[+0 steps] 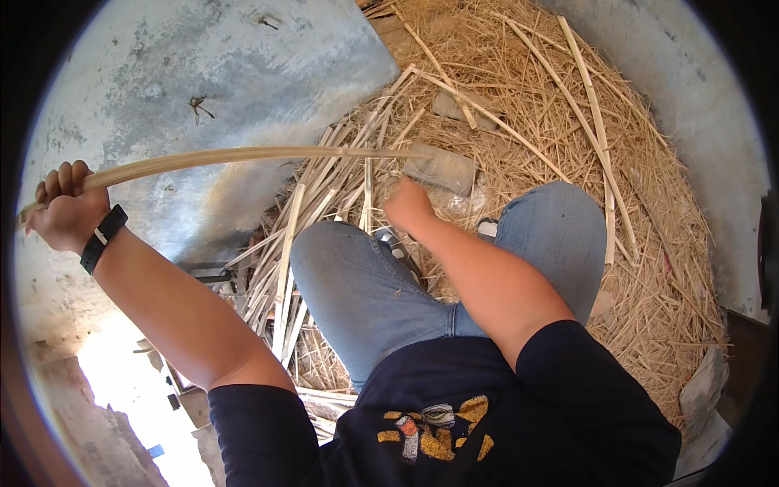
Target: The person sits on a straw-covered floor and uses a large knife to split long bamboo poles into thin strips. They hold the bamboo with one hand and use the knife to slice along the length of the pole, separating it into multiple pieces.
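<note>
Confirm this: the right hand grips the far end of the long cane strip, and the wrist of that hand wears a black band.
Not right. The head view shows the left hand gripping the end of the long cane strip, with the black band on that wrist. The right hand is at the strip's other end.

The one head-worn fisheye view is looking steeply down from close above the person's lap, taking in the knees at the centre, straw [568,122] toward twelve and two o'clock, concrete floor [203,73] toward ten o'clock.
</note>
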`<action>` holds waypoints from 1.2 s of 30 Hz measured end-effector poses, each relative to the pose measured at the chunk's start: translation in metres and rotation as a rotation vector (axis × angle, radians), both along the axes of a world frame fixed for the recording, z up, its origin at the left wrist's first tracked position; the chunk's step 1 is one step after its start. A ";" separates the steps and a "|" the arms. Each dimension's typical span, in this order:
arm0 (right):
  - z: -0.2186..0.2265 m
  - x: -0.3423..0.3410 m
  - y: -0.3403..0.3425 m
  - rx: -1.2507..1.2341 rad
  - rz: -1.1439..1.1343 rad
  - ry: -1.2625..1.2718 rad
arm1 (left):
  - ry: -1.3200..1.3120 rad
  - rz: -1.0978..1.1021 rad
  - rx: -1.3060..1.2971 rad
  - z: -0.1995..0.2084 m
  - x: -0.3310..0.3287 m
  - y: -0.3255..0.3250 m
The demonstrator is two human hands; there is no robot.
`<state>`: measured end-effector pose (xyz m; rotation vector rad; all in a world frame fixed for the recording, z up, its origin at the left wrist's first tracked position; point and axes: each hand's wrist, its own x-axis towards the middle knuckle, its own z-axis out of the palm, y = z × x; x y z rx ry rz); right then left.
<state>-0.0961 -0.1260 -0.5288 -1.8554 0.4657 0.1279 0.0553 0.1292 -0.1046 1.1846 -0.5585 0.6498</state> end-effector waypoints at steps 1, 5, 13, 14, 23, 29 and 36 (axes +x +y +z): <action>0.014 -0.006 0.003 0.044 0.017 -0.068 | -0.005 0.009 0.002 -0.001 -0.002 -0.002; 0.094 -0.006 0.009 0.087 0.260 -0.173 | -0.007 -0.006 0.003 0.010 -0.004 0.002; -0.051 0.002 0.002 -0.091 -0.050 0.171 | 0.010 0.042 0.006 0.000 -0.011 -0.021; -0.041 0.005 0.005 -0.085 -0.041 0.186 | 0.020 0.081 0.011 0.006 -0.004 0.001; 0.073 -0.004 0.014 0.035 0.309 -0.252 | 0.020 0.299 -0.010 0.003 -0.023 -0.028; -0.088 0.003 -0.002 -0.102 -0.116 0.149 | -0.008 0.253 0.032 -0.007 -0.018 -0.042; -0.007 -0.002 0.013 0.027 0.056 -0.055 | 0.029 0.177 -0.001 -0.005 -0.011 0.004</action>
